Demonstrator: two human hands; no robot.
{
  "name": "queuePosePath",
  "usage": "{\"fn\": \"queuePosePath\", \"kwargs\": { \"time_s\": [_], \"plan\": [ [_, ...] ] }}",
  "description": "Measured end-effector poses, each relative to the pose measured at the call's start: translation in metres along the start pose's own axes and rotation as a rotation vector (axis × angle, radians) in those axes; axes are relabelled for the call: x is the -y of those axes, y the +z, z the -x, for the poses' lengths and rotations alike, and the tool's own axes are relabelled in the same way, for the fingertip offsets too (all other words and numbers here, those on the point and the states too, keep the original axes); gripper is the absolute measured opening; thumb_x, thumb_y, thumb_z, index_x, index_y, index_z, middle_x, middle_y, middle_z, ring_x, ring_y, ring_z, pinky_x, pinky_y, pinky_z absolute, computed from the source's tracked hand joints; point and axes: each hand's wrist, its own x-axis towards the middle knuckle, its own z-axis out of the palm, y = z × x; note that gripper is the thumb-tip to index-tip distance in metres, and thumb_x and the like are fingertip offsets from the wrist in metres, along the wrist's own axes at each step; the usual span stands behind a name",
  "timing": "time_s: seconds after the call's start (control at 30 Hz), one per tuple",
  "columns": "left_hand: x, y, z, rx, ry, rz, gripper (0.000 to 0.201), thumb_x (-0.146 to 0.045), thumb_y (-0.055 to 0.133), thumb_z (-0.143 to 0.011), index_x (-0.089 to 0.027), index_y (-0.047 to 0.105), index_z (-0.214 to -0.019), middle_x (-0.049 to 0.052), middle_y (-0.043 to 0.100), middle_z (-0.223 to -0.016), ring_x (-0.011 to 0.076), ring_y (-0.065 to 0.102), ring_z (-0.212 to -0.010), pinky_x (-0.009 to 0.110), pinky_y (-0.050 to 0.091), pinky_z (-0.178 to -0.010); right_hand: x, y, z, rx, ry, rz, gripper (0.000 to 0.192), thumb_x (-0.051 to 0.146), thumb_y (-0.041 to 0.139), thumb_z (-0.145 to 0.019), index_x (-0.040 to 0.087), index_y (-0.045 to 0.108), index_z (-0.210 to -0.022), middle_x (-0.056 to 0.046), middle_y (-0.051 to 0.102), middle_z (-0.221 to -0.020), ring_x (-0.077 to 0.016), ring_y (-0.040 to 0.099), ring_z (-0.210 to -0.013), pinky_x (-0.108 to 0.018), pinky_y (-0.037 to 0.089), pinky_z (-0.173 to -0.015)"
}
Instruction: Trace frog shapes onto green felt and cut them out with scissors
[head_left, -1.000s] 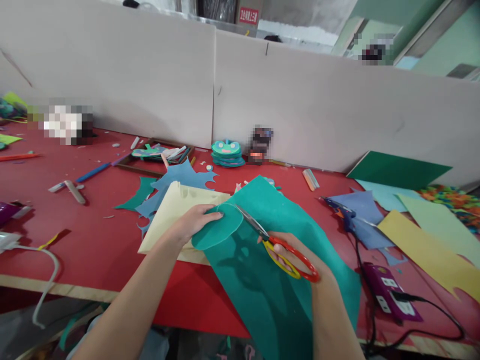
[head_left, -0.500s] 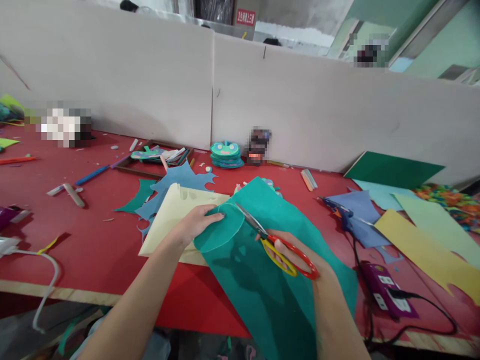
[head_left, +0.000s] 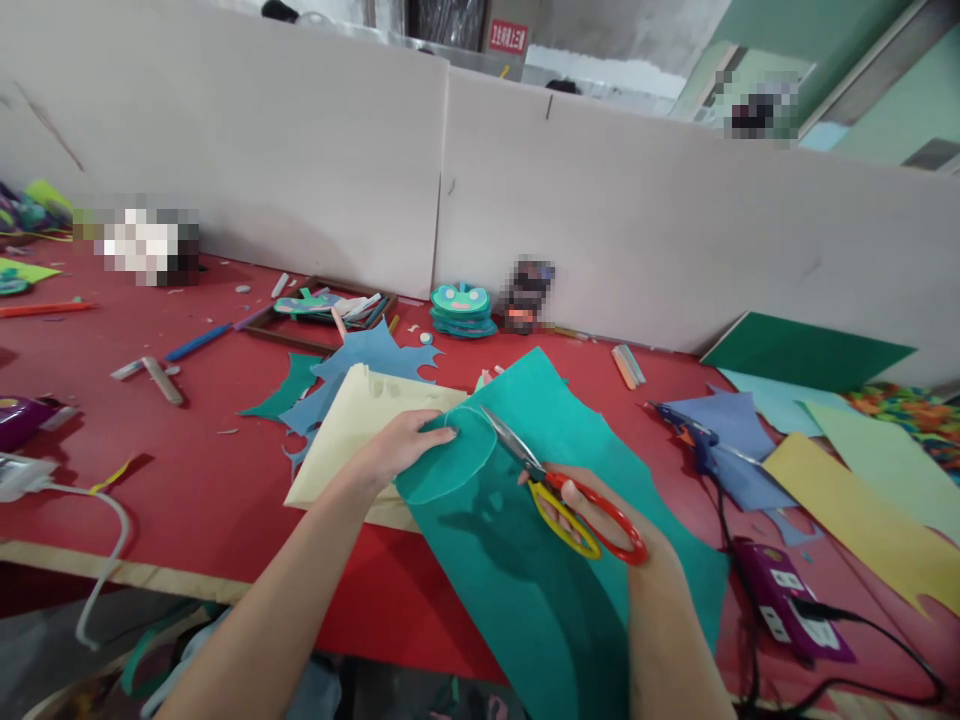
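Head view: a teal felt sheet (head_left: 555, 560) is being held over the near edge of the red counter (head_left: 187, 470). Its rounded flap (head_left: 450, 455) is being pinched by the left hand (head_left: 394, 450), while red-and-yellow scissors (head_left: 570, 495) are being gripped by the right hand (head_left: 630, 545), blades parted at the cut.

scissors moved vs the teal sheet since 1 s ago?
Cannot tell. The scissors sit slightly right in frame, but so does the frog stack, so the camera shifted. On the teal sheet they look unmoved.
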Motion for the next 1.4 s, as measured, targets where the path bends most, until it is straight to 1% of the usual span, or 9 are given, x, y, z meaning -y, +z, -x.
{"fn": "queuePosePath", "kwargs": {
  "time_s": [0.2,0.33,0.53,0.67,0.8,0.97,1.2,1.3,1.4],
  "plan": [
    [-0.003,0.000,0.002,0.034,0.025,0.027,0.032,-0.042,0.062,-0.070,-0.020,0.066,-0.093,0.005,0.070,-0.098,0.0257,0.064,-0.090,0.036,0.049,-0.078,0.005,0.000,0.000,-0.008,0.016,0.033,0.054,0.062,0.043,-0.081,0.020,0.054,-0.114,-0.001,0.047,-0.070,-0.0113,0.042,-0.054,-0.024,0.036,-0.045],
    [-0.003,-0.002,0.003,0.026,0.047,0.002,0.031,-0.043,0.061,-0.070,-0.021,0.067,-0.091,0.005,0.071,-0.097,0.0256,0.064,-0.089,0.036,0.049,-0.078,0.007,0.001,0.001,-0.012,0.027,0.080,0.059,0.066,0.045,-0.077,0.020,0.054,-0.114,-0.001,0.048,-0.069,-0.0115,0.042,-0.053,-0.024,0.035,-0.044],
    [-0.003,-0.002,0.004,0.032,0.068,-0.010,0.031,-0.044,0.062,-0.070,-0.020,0.067,-0.088,0.005,0.071,-0.094,0.0248,0.064,-0.086,0.036,0.050,-0.077,0.009,0.001,0.000,-0.013,0.033,0.090,0.057,0.065,0.046,-0.077,0.022,0.055,-0.113,0.000,0.046,-0.067,-0.0111,0.039,-0.050,-0.025,0.031,-0.043],
    [-0.003,-0.002,0.004,0.044,0.052,0.006,0.032,-0.043,0.062,-0.070,-0.020,0.067,-0.092,0.005,0.071,-0.093,0.0257,0.064,-0.088,0.036,0.049,-0.077,0.008,0.000,-0.001,-0.032,0.073,0.067,0.049,0.058,0.051,-0.077,0.023,0.057,-0.111,0.001,0.045,-0.065,-0.0099,0.037,-0.047,-0.024,0.031,-0.042],
    [-0.004,-0.002,0.004,0.042,0.049,-0.001,0.031,-0.044,0.062,-0.069,-0.020,0.067,-0.090,0.005,0.071,-0.094,0.0259,0.064,-0.087,0.036,0.050,-0.077,0.004,-0.003,-0.003,-0.039,0.135,-0.003,0.044,0.050,0.058,-0.074,0.022,0.058,-0.108,0.002,0.046,-0.065,-0.0086,0.038,-0.047,-0.022,0.030,-0.042],
    [-0.004,-0.001,0.004,0.035,0.057,0.000,0.032,-0.044,0.061,-0.070,-0.021,0.067,-0.091,0.005,0.071,-0.096,0.0264,0.064,-0.089,0.036,0.049,-0.077,0.001,-0.002,-0.005,-0.075,0.155,-0.025,0.040,0.046,0.059,-0.075,0.021,0.058,-0.106,0.002,0.047,-0.064,-0.0075,0.039,-0.046,-0.020,0.030,-0.040],
    [-0.004,-0.001,0.005,0.035,0.040,0.020,0.031,-0.044,0.062,-0.069,-0.022,0.066,-0.091,0.004,0.071,-0.093,0.0257,0.063,-0.089,0.036,0.049,-0.078,0.003,0.000,-0.007,-0.109,0.179,-0.019,0.045,0.046,0.064,-0.068,0.018,0.060,-0.102,0.002,0.049,-0.060,-0.0077,0.039,-0.043,-0.021,0.029,-0.038],
    [-0.004,-0.002,0.004,0.042,0.055,0.024,0.030,-0.044,0.062,-0.069,-0.022,0.066,-0.089,0.005,0.071,-0.093,0.0258,0.064,-0.089,0.036,0.049,-0.077,0.000,-0.002,-0.008,-0.119,0.190,-0.018,0.043,0.044,0.064,-0.069,0.018,0.060,-0.103,0.002,0.049,-0.060,-0.0073,0.041,-0.043,-0.019,0.029,-0.038],
    [-0.005,-0.002,0.004,0.040,0.040,0.030,0.030,-0.044,0.062,-0.069,-0.021,0.066,-0.089,0.005,0.071,-0.094,0.0260,0.064,-0.090,0.036,0.049,-0.079,-0.003,-0.002,-0.008,-0.128,0.201,-0.023,0.040,0.041,0.063,-0.071,0.018,0.061,-0.104,0.003,0.050,-0.059,-0.0067,0.041,-0.042,-0.019,0.029,-0.038]
  ]
}}
